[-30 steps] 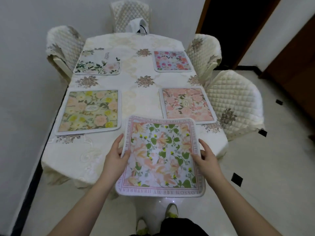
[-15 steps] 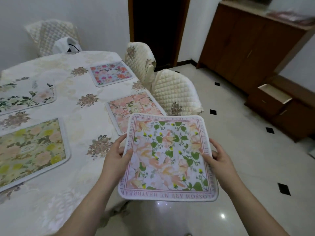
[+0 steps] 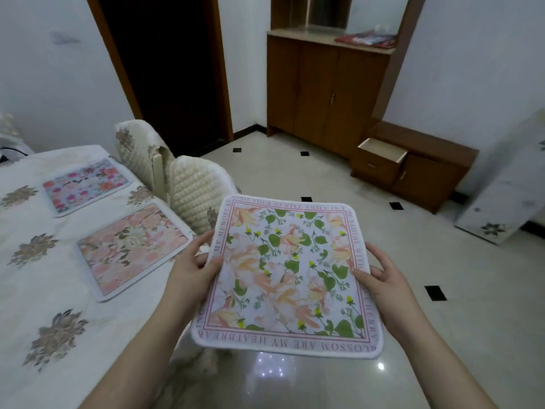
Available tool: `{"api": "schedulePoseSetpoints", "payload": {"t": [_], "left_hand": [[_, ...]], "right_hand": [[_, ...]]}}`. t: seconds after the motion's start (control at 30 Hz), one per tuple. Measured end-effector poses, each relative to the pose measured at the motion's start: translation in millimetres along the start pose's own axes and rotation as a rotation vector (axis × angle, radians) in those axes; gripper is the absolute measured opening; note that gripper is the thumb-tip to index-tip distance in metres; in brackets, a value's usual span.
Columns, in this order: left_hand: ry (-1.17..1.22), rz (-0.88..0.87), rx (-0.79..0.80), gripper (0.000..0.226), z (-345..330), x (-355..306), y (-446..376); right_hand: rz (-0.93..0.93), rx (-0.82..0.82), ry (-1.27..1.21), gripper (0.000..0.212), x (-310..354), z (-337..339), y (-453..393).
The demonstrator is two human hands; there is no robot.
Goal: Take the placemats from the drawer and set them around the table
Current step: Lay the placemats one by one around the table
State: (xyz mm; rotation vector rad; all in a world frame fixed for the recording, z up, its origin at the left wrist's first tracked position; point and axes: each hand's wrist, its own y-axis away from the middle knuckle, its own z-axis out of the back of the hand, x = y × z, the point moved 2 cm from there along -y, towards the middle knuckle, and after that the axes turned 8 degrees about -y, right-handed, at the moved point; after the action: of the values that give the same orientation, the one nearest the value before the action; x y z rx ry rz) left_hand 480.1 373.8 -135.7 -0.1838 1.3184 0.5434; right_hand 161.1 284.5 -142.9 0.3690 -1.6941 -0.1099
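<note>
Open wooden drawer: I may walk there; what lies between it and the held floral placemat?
Head view: only bare glossy tiled floor between the open wooden drawer and the floral placemat.

Ahead of me the walls [image 3: 472, 69] are plain white. A dark open doorway [image 3: 174, 69] with a brown wooden frame stands left of a tall wooden cabinet [image 3: 327, 93] with closed doors. Beside it, a low wooden unit [image 3: 436, 178] has one drawer [image 3: 383, 154] pulled out. The glossy pale floor [image 3: 442, 290] carries small black diamond insets and light reflections. Two cream quilted chairs [image 3: 191, 190] stand at the surface [image 3: 44, 290] under its white embroidered cloth.
</note>
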Motion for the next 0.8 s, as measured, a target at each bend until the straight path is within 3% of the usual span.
{"api": "schedulePoseSetpoints", "payload": {"t": [0.33,0.8], "left_hand": [[0.062,-0.022,0.091,0.045,-105.2,-53.7,-40.0],[0.075,-0.032,0.114,0.043,-138.7,-102.1,-206.8]], "right_hand": [[0.025,-0.036,-0.065,0.056,47.4,95.3,-49.1],[0.048,-0.069,-0.02,0.049,112.5,75.2,-204.1]]}}
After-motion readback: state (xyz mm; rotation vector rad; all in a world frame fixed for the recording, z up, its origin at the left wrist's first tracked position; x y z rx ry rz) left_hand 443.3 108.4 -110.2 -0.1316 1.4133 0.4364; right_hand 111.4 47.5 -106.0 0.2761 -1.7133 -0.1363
